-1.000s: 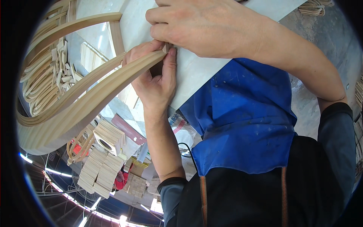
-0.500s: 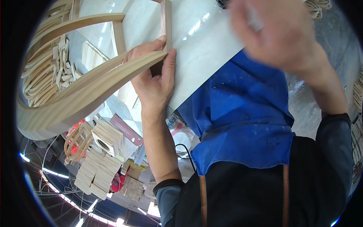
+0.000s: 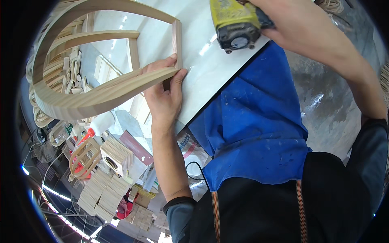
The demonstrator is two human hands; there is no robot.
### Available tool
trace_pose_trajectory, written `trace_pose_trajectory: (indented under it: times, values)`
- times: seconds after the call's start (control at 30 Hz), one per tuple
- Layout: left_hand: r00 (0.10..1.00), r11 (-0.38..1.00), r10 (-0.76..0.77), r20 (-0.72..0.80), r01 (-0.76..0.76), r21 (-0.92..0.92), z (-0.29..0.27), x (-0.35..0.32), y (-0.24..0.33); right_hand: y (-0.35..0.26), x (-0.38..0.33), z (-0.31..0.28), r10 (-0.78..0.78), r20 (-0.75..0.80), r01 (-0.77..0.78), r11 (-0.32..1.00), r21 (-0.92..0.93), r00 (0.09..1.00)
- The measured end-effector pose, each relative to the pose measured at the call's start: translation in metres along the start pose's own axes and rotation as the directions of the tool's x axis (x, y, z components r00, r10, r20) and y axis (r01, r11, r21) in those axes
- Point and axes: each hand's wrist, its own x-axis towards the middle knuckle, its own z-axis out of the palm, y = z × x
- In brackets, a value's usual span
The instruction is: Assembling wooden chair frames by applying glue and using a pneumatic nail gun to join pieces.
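My left hand (image 3: 164, 97) is closed round the near corner of a curved wooden frame (image 3: 77, 101). Its thumb and fingers press where the bent arch meets a short straight crosspiece (image 3: 177, 42). The frame stands on a pale, shiny tabletop (image 3: 202, 73) with its arch toward the left. Over the table's near side, my right hand (image 3: 293, 26) grips the dark handle of a yellow and black nail gun (image 3: 237, 20). The tool is apart from the frame, and its upper part runs out of the picture.
Another curved wooden frame (image 3: 93, 37) stands behind mine. A white glue bottle with a red tip (image 3: 103, 122) lies left of my forearm, near a stack of square boards with round holes (image 3: 117, 156). Bundled wooden strips (image 3: 330, 6) lie at the far right.
The nail gun has come into view in my right hand, which was a blur with hardly any tool showing. The frame's arch has swung up, and its far side now shows.
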Motion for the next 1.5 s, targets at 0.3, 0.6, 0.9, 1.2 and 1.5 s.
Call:
trace_pose_trajectory:
  times: [0.3,0.6,0.9,1.2,1.5]
  values:
    - [1.0,1.0,-0.007,0.025,0.007,-0.001,-0.001,-0.002,-0.001,-0.046,-0.006,-0.026,0.32,0.672,-0.69,-0.072,0.72,0.668]
    - [0.999,0.997,0.041,0.02,-0.042,0.059,0.0,0.001,-0.003,-0.08,-0.007,0.034,0.251,0.707,-0.444,-0.629,0.639,0.661]
    - [0.999,0.997,0.013,0.037,-0.016,0.077,-0.001,-0.001,-0.002,-0.082,-0.006,0.042,0.182,0.716,-0.442,-0.677,0.588,0.674]
    - [0.999,0.997,0.025,0.041,-0.028,0.077,-0.001,0.0,-0.001,-0.082,-0.005,0.042,0.215,0.722,-0.502,-0.589,0.633,0.658]
    - [0.999,0.997,0.024,0.039,-0.027,0.068,0.0,-0.001,-0.003,-0.078,-0.009,0.046,0.161,0.673,-0.448,-0.633,0.631,0.722]
